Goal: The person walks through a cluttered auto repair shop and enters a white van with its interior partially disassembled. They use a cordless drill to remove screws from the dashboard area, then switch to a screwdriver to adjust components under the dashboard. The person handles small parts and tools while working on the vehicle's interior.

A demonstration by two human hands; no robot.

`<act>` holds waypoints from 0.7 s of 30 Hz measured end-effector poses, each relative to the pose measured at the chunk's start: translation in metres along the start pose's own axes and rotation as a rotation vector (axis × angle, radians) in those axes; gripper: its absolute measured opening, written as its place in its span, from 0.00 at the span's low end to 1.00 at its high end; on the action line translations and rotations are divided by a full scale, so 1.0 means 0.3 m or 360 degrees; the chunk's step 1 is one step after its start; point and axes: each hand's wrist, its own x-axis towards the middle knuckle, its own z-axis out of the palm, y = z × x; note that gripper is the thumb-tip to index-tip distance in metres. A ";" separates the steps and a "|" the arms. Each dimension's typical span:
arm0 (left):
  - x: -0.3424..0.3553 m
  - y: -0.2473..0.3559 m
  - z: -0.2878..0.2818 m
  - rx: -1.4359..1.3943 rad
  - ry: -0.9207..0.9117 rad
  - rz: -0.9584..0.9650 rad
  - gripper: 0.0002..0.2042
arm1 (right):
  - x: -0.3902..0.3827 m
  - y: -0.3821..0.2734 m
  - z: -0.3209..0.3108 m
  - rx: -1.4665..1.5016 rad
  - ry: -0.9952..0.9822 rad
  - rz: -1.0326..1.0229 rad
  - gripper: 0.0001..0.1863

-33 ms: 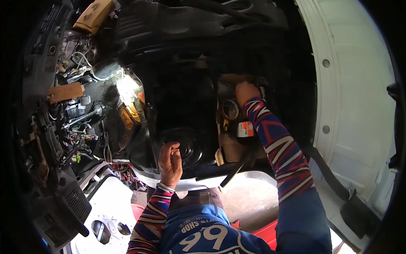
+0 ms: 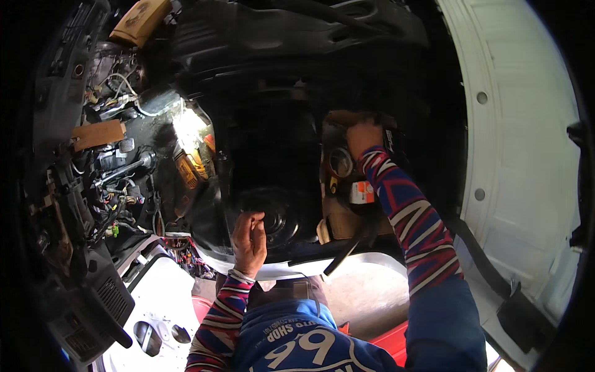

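My right hand [image 2: 364,137] reaches into the far end of an open cardboard box [image 2: 346,227]; its fingers point down and are hidden. Near it in the box are a roll of tape [image 2: 340,162], a small white-and-orange carton [image 2: 362,192] and a yellow-and-black item [image 2: 333,185]. My left hand [image 2: 250,243] is raised over the black floor pan, close to a round recess [image 2: 277,220]. Its fingers are bent and drawn together at the tips; whether something small is between them I cannot make out.
Loose wiring and a pedal assembly [image 2: 127,170] fill the left side. A bright work light [image 2: 191,127] shines beside a yellow tool [image 2: 189,168]. Cardboard pieces [image 2: 98,134] lie at far left. A white body panel [image 2: 514,124] walls the right; a dark strap [image 2: 480,257] hangs there.
My right hand sits slightly deeper in the box's shade, its fingers less visible. My left hand holds nearly the same pose. The whole view has shifted a little.
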 end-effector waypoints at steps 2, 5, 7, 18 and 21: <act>0.012 -0.001 -0.039 0.0125 0.0047 0.0136 0.09 | 0.024 0.001 0.039 -0.0269 0.0073 -0.0164 0.12; -0.008 -0.010 -0.073 0.0142 0.0011 0.0099 0.10 | 0.038 0.021 0.086 -0.0289 0.0013 -0.0330 0.13; -0.020 -0.020 -0.072 0.0081 -0.0032 0.0034 0.11 | 0.042 0.035 0.105 -0.0257 0.0078 -0.0372 0.14; -0.038 -0.066 -0.117 -0.0044 0.0013 -0.0218 0.16 | 0.034 0.041 0.094 -0.0180 0.0019 -0.0349 0.13; -0.050 -0.087 -0.123 -0.0109 0.0103 -0.0283 0.15 | 0.035 0.060 0.112 -0.0237 -0.0030 -0.0378 0.13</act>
